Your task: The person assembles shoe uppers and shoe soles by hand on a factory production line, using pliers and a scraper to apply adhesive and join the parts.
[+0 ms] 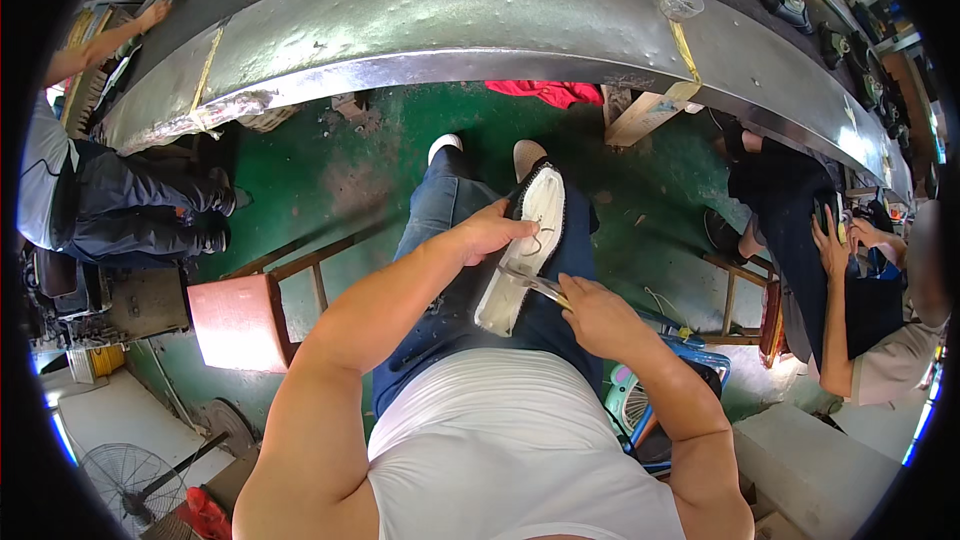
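Observation:
A shoe point(545, 202) rests across my lap with its pale, whitish underside up and a dark rim around the toe end, which points away from me. My left hand point(490, 232) is closed around its left side, the thumb lying on the pale face. Beside that thumb a thin brownish strand point(541, 240) curls over the underside. My right hand point(600, 317) is wrapped around a metal hand tool point(536, 283) with a yellowish handle, possibly pliers. The tool's head lies against the shoe's underside nearer the heel end; its jaws are too small to make out.
A long metal-faced bench point(430, 25) curves across ahead, with a clear plastic cup point(680, 0) near its edge. People sit to my left and right. A padded stool point(240, 322) stands at left, a standing fan point(125, 480) lower left, and a red cloth point(548, 92) under the bench.

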The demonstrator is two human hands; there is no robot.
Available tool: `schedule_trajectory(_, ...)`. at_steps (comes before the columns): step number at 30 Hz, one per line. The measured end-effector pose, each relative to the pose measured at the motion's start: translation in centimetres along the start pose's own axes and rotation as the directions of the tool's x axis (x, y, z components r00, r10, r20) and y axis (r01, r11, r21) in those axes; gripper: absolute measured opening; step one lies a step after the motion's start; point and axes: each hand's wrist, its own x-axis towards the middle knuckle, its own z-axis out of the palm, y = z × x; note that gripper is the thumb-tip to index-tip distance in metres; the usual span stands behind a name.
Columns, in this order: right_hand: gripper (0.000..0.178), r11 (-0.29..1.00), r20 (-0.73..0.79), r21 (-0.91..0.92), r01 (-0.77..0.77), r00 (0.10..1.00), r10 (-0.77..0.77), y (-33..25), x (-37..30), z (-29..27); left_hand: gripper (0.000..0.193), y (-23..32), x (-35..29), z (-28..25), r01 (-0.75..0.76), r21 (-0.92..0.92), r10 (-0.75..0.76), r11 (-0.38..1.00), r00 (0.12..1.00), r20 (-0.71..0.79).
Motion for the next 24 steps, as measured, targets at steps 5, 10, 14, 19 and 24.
schedule_trajectory(5, 0.037, 0.987, 0.018, 0.122, -0.101, 0.995, 0.100, 0.9, 0.1, 2.2, 0.075, -3.0, 2.6, -2.1, -0.014, 0.004, 0.014, 1.000, 0.998, -0.054)
schedule_trajectory(10, 0.026, 0.961, 0.024, 0.162, -0.226, 0.974, 0.225, -0.6, -3.5, 2.4, 0.082, -3.9, 1.3, -1.5, -0.124, 0.212, 0.138, 0.969, 0.989, -0.053)
schedule_trajectory(14, 0.021, 0.886, 0.237, 0.250, -0.391, 0.912, 0.335, 0.9, -3.0, 1.5, 0.101, -4.4, -2.7, 0.0, -0.312, 0.343, 0.281, 0.886, 0.950, 0.138)
schedule_trajectory(19, 0.026, 0.972, 0.015, 0.014, -0.234, 0.972, 0.234, -0.5, -5.0, 2.9, 0.101, -6.8, -1.2, 1.3, -0.357, 0.025, 0.358, 0.934, 0.933, -0.045)
schedule_trajectory(24, 0.032, 0.918, 0.285, 0.045, -0.395, 0.886, 0.367, -1.2, -6.3, 1.4, 0.099, -8.4, 0.1, 1.6, -0.335, 0.290, 0.402, 0.896, 0.890, -0.215)
